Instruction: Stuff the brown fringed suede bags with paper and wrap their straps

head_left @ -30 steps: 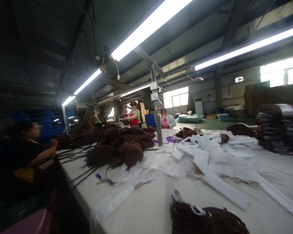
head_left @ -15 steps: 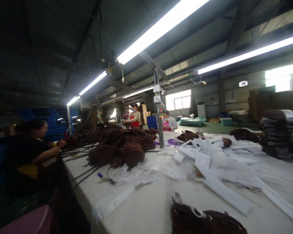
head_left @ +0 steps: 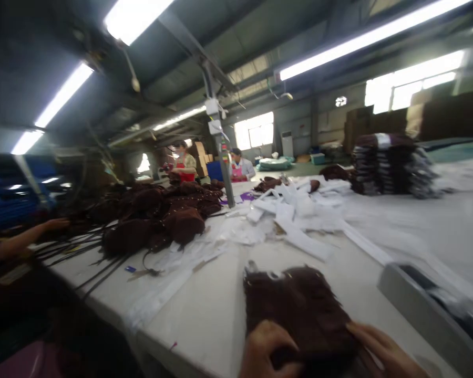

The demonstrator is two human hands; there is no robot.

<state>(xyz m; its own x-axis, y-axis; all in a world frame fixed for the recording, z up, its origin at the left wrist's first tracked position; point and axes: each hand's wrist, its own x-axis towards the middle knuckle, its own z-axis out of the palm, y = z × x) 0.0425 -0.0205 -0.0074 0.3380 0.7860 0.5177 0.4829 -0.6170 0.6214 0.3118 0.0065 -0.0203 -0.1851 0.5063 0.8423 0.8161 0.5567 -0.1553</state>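
Note:
A dark brown fringed piece [head_left: 299,307], which looks like suede, lies on the white table at the bottom of the head view. A pale ring shows at its far edge. Curled over the near left edge of the piece is my left hand [head_left: 268,350], closed on it. My right hand [head_left: 384,350] grips the right edge, its fingers pressed along the side and its thumb out of sight. Motion blurs both hands a little, and the near end of the piece runs out of the frame.
A grey tray [head_left: 429,315] stands to the right. White foam strips [head_left: 299,220] litter the table [head_left: 213,310] beyond. Brown bags [head_left: 153,218] with long straps pile up at the left, near a co-worker's arm [head_left: 29,239]. A post [head_left: 225,173] and a brown stack [head_left: 382,165] rise farther back.
The view has swung right and down. Both my hands have come into sight on the brown fringed piece, which now shows more fully. The grey tray has appeared.

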